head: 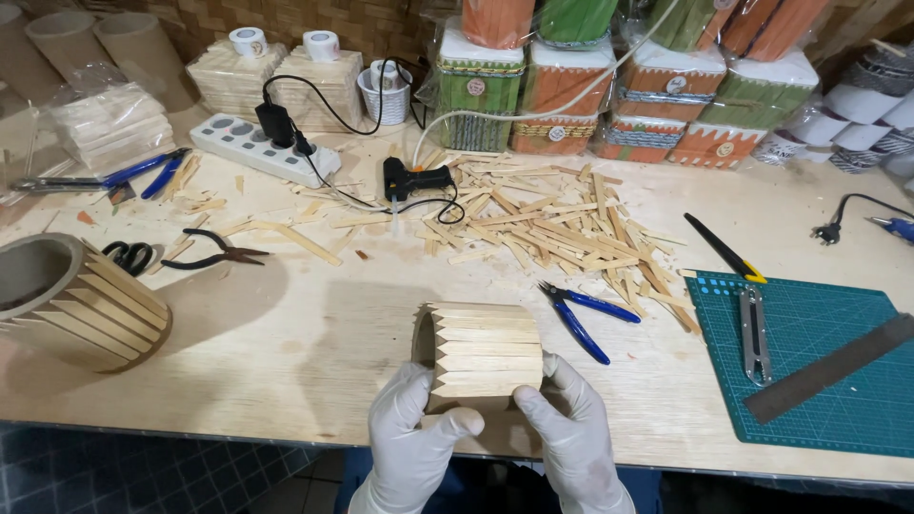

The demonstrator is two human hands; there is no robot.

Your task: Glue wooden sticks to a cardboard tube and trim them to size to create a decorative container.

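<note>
Wooden sticks covered the visible face of the tube [481, 357], a cardboard cylinder lying on its side at the near edge of the table [286, 362]. Judging by the bare cardboard at its left end and beneath, cladding seemed well along, though the hidden side could not be judged. Sticks ran lengthwise, edges touching, points facing left. Left of the tube sat a bigger holder [71, 305], likewise clad. Beyond the tube lay the stick pile [562, 228], with a glue gun [414, 179] at its far left. Right of the tube lay a cutting mat [809, 362], blue cutters [581, 319] between them. Gloved, the left hand [414, 433] and right hand [571, 428] clasped the tube from below, fingers closed around it.
</note>
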